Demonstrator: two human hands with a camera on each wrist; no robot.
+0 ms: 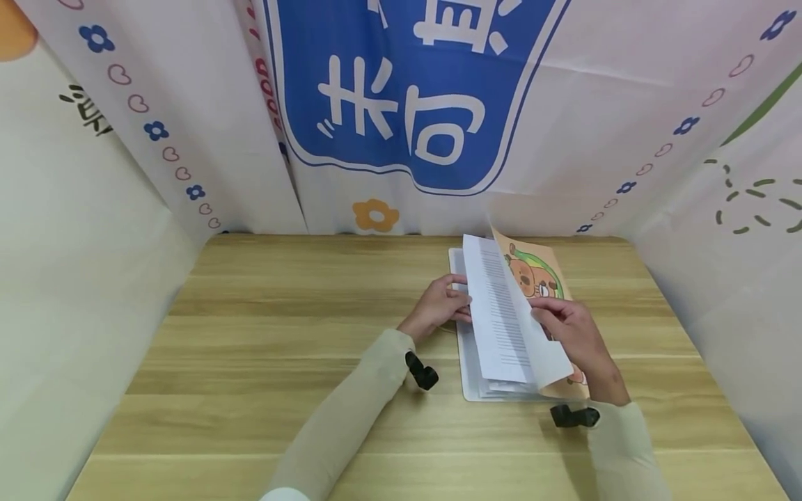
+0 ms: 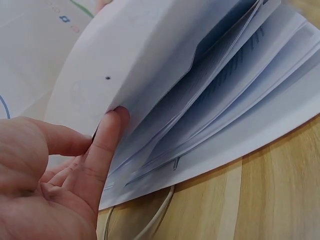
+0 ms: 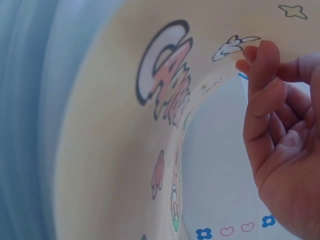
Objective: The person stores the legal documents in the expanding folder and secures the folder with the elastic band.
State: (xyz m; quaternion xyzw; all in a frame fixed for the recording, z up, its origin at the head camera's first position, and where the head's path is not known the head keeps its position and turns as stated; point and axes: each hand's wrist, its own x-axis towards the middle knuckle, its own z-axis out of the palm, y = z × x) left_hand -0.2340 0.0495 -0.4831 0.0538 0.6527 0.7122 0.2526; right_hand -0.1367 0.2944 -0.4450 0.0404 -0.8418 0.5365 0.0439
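Observation:
A notebook (image 1: 498, 327) lies on the table with its lined white pages fanned up. My left hand (image 1: 441, 304) is at its left edge; in the left wrist view that hand (image 2: 75, 165) pinches a white sheet (image 2: 145, 45) with a small dark hole. Several pages (image 2: 250, 75) spread apart beneath. On the notebook's right side is a tan cover (image 1: 532, 268) with a cartoon animal. My right hand (image 1: 576, 334) holds the bent-up leaf there. The right wrist view shows the right hand (image 3: 285, 125), fingers curled, against the lettered tan cover (image 3: 115, 130).
A pale cord (image 2: 159, 212) lies on the wooden table (image 1: 282, 313) under the notebook's left edge. Printed white cloth (image 1: 564, 125) hangs behind and along both sides. Black wrist mounts (image 1: 421, 371) are on both forearms.

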